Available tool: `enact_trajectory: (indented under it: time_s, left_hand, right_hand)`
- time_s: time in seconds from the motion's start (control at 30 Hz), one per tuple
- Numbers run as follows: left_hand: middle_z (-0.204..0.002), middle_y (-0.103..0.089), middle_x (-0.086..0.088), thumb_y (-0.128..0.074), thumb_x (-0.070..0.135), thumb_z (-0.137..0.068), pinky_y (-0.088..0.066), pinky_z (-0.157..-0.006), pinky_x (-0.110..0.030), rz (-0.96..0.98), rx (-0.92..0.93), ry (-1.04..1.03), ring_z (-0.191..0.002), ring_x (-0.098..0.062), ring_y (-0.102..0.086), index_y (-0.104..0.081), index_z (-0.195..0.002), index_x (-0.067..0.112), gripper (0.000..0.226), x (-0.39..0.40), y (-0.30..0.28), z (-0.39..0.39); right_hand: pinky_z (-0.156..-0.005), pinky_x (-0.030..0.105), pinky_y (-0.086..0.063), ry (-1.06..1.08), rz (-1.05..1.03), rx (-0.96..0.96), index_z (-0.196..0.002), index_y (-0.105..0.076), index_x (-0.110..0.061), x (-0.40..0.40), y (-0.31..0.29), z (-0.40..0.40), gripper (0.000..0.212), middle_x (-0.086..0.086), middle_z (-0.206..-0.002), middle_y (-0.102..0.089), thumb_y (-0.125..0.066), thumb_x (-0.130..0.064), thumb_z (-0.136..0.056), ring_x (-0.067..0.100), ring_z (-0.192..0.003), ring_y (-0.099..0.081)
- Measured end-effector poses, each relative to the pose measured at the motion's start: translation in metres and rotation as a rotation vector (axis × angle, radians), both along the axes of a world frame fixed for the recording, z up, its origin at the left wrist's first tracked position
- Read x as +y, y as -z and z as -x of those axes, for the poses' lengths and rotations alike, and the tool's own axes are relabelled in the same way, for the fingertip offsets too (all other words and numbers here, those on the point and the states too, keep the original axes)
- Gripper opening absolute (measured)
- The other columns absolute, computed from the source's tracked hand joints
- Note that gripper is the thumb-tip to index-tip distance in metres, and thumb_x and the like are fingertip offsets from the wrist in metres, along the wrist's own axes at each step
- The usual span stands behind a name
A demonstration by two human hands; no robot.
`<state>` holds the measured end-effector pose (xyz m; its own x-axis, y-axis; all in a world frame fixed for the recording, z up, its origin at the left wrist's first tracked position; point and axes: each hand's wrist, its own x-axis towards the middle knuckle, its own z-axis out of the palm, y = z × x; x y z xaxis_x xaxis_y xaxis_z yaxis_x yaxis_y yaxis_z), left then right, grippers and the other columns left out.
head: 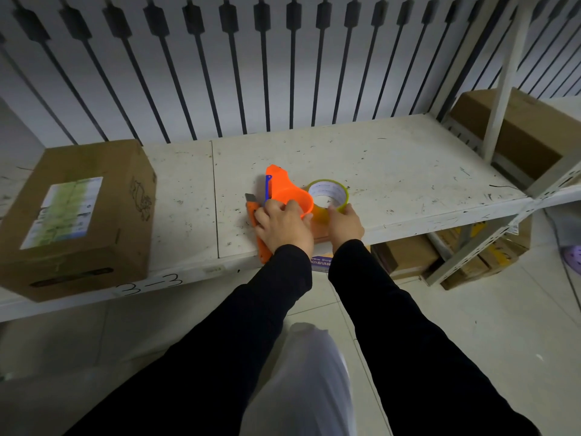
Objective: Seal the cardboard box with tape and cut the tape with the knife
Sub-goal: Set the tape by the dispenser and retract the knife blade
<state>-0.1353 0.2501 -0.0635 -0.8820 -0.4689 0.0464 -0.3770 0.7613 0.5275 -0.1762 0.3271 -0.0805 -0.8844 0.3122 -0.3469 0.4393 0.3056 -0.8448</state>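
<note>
Starting at the left end of the shelf (393,158), there's a large cardboard box (78,215) sitting closed with a pale label on top, well apart from the action, right up against the shelf's front edge. Moving toward the middle, here's the knife (255,228), orange body with a grey blade tip poking out toward the back wall; its long axis runs from the front edge toward the back of the shelf, and it lies just under the left side of the left hand (284,226). That left hand is curled down over the orange tape dispenser (284,190), fingers bent on its round hub, so it looks like a light hold rather than a full clamp; whether it also touches the knife I can't tell. Just to the right, the tape roll (330,198), yellowish with a white core, stands touching the dispenser's hub, and the right hand (345,223) has its fingers wrapped on the roll's near rim, partly closed around it. Under both hands a flat brown piece of cardboard (320,234) peeks out at the front edge; how much of it there is stays hidden. My read: the roll is nearest the right hand, the knife nearest the left, and the big box lies far off to the left, so the tape has to travel that way.
</note>
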Motion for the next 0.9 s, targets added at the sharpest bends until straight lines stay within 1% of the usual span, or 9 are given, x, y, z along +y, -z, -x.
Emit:
enact_trajectory:
  time_s: [0.1,0.2,0.4,0.57,0.63,0.67,0.77,0.83,0.9]
  left_hand:
    - [-0.135,-0.04,-0.007,-0.065,0.052,-0.076,-0.034,-0.097,-0.041,-0.04,0.061,-0.001,-0.123,-0.031,-0.037,-0.052,-0.119,0.019,0.055,-0.002,0.0,-0.003]
    - [-0.139,-0.038,-0.007,-0.064,0.057,-0.072,-0.033,-0.1,-0.041,-0.101,0.12,-0.035,-0.127,-0.029,-0.036,-0.042,-0.129,0.016,0.074,-0.006,-0.002,-0.01]
    - [-0.139,-0.04,-0.007,-0.051,0.045,-0.087,-0.032,-0.104,-0.04,-0.202,0.094,-0.011,-0.129,-0.027,-0.035,-0.038,-0.133,0.015,0.056,-0.022,-0.003,-0.024]
    - [-0.132,-0.047,-0.01,-0.05,0.03,-0.091,-0.035,-0.1,-0.038,-0.224,0.101,-0.004,-0.122,-0.028,-0.041,-0.045,-0.123,0.011,0.038,-0.037,-0.006,-0.036]
    - [-0.131,-0.048,-0.012,-0.05,0.021,-0.091,-0.035,-0.103,-0.037,-0.272,0.103,-0.003,-0.123,-0.028,-0.041,-0.046,-0.123,0.009,0.034,-0.042,-0.007,-0.041]
    - [-0.131,-0.047,-0.013,-0.049,0.017,-0.091,-0.035,-0.105,-0.037,-0.314,0.102,-0.011,-0.123,-0.029,-0.041,-0.046,-0.123,0.008,0.033,-0.044,-0.008,-0.043]
    - [-0.132,-0.045,-0.014,-0.046,0.008,-0.092,-0.041,-0.104,-0.04,-0.439,0.101,-0.058,-0.122,-0.031,-0.045,-0.047,-0.123,0.007,0.031,-0.051,-0.009,-0.05]
    - [-0.132,-0.045,-0.014,-0.043,0.005,-0.092,-0.044,-0.099,-0.038,-0.475,0.09,-0.074,-0.119,-0.031,-0.048,-0.048,-0.123,0.006,0.031,-0.056,-0.008,-0.054]
    - [-0.133,-0.044,-0.014,-0.04,0.003,-0.093,-0.043,-0.092,-0.032,-0.514,0.072,-0.085,-0.117,-0.03,-0.051,-0.047,-0.124,0.005,0.032,-0.063,-0.007,-0.057]
  right_hand:
    - [-0.107,0.046,-0.036,0.065,0.06,0.011,-0.146,-0.024,-0.014,-0.002,-0.003,-0.001,0.06,0.015,-0.141,-0.045,-0.044,-0.032,-0.092,0.036,-0.133,-0.035]
    - [-0.104,0.047,-0.039,0.17,0.07,0.081,-0.146,-0.021,-0.015,-0.004,-0.011,-0.005,0.062,0.014,-0.14,-0.046,-0.047,-0.025,-0.091,0.034,-0.133,-0.034]
    - [-0.098,0.044,-0.043,0.231,0.144,0.196,-0.132,-0.04,-0.012,-0.019,-0.028,-0.02,0.046,0.013,-0.13,-0.053,-0.043,-0.012,-0.085,0.033,-0.122,-0.047]
    - [-0.088,0.037,-0.045,0.143,0.218,0.278,-0.111,-0.054,-0.016,-0.039,-0.035,-0.038,0.029,0.007,-0.103,-0.057,-0.043,-0.01,-0.085,0.024,-0.095,-0.053]
    - [-0.087,0.036,-0.044,0.082,0.199,0.29,-0.104,-0.058,-0.017,-0.047,-0.033,-0.045,0.024,0.004,-0.097,-0.056,-0.044,-0.009,-0.086,0.023,-0.092,-0.052]
    - [-0.087,0.035,-0.044,0.061,0.194,0.273,-0.107,-0.06,-0.014,-0.051,-0.032,-0.049,0.027,0.003,-0.097,-0.056,-0.044,-0.009,-0.086,0.022,-0.091,-0.051]
    - [-0.083,0.032,-0.041,0.007,0.198,0.207,-0.105,-0.061,-0.009,-0.061,-0.025,-0.059,0.024,0.004,-0.092,-0.056,-0.046,-0.008,-0.087,0.022,-0.088,-0.049]
    - [-0.078,0.033,-0.041,-0.03,0.154,0.161,-0.084,-0.058,-0.012,-0.068,-0.019,-0.065,0.012,0.004,-0.081,-0.054,-0.047,-0.007,-0.085,0.023,-0.082,-0.048]
    - [-0.076,0.035,-0.043,-0.058,0.104,0.104,-0.072,-0.05,-0.015,-0.075,-0.012,-0.068,0.012,0.008,-0.08,-0.053,-0.05,-0.007,-0.081,0.024,-0.079,-0.049]
